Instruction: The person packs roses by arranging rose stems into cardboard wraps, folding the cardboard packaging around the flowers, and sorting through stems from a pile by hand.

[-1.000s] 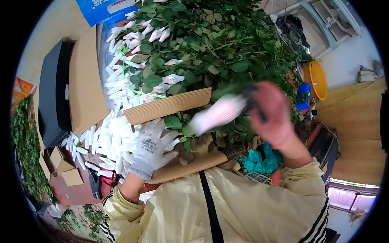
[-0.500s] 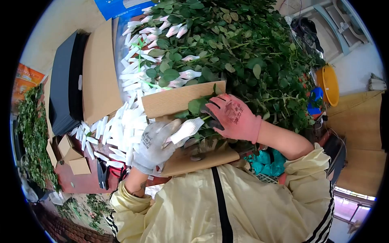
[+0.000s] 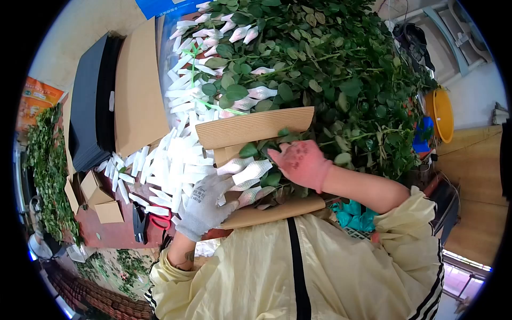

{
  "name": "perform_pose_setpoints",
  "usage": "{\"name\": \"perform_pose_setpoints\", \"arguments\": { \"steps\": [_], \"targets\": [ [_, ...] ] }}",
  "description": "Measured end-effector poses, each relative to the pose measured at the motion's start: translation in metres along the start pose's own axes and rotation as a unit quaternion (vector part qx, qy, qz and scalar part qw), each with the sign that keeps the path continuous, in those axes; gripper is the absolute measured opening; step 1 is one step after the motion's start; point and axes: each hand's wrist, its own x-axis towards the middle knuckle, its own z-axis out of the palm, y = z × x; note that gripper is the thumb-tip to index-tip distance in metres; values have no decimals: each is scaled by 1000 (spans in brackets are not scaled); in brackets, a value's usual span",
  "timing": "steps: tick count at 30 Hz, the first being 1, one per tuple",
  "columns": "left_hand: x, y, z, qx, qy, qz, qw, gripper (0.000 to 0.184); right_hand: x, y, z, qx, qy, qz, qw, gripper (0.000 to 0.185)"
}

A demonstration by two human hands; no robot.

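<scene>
My left hand [image 3: 207,205], in a grey glove, lies against the heads of several roses in white foam-net sleeves, its thumb and fingers apart. Uppermost is one netted rose [image 3: 253,172]; another netted rose [image 3: 247,197] is just below it. My right hand [image 3: 301,164], in a pink glove, is closed around the stem just behind the uppermost head; its fingertips are partly hidden. These roses lie on a sheet of corrugated cardboard, with one raised flap [image 3: 256,127] beyond them and a near flap [image 3: 277,212] against my jacket.
White net sleeves [image 3: 178,165] are heaped on the left. Red-handled scissors [image 3: 160,217] and a black stapler-like tool [image 3: 140,223] lie on the red table [image 3: 98,232]. Leafy rose stems [image 3: 341,69] cover the far side. Dark sheets [image 3: 93,101] and cardboard [image 3: 140,85] stand at left.
The netted rose has come down among other netted heads on the cardboard. My left hand has loosened from its head and moved slightly down; my right hand has turned and lowered.
</scene>
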Motion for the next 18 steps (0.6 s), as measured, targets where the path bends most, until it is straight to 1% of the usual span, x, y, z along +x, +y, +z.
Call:
{"name": "perform_pose_setpoints", "arguments": {
  "steps": [1,3,4,6,7,8,9,10,12,13,14,15,16,17,18],
  "targets": [
    [-1,0,-1,-1,0,-1,1000,43,3,0,12,0,-1,-1,1000,28],
    [-1,-1,-8,7,7,15,1000,42,9,-1,26,-23,73,-3,997,29],
    [4,4,-13,7,8,8,1000,42,10,-4,16,3,42,28,999,31],
    [18,18,-17,93,92,90,987,41,5,-6,4,11,23,13,1000,32],
    [21,14,-15,93,93,84,988,41,1,-5,-4,11,11,2,1000,33],
    [25,9,-11,71,82,52,993,41,-10,-8,-13,4,48,13,999,32],
    [27,3,-6,49,69,21,996,41,-13,-6,-12,1,48,9,999,32],
    [24,-3,0,23,69,-11,997,40,-17,-4,-11,-46,76,-23,996,29],
    [25,-7,4,15,59,-10,998,40,-26,4,-9,-136,130,-81,979,24],
    [27,-8,6,8,48,-6,999,39,-34,11,-10,-136,127,-78,979,24],
    [30,-11,10,6,48,-3,999,39,-43,20,-13,113,132,-78,982,22],
    [32,-14,13,8,55,8,998,37,-52,29,-21,354,131,-75,923,20],
    [34,-17,13,10,64,19,998,36,-60,38,-31,572,123,-68,808,18],
    [34,-17,10,8,67,20,998,36,-68,45,-44,756,105,-58,643,16],
    [32,-14,7,16,70,9,997,36,-75,49,-60,893,81,-42,440,14]
  ]
}}
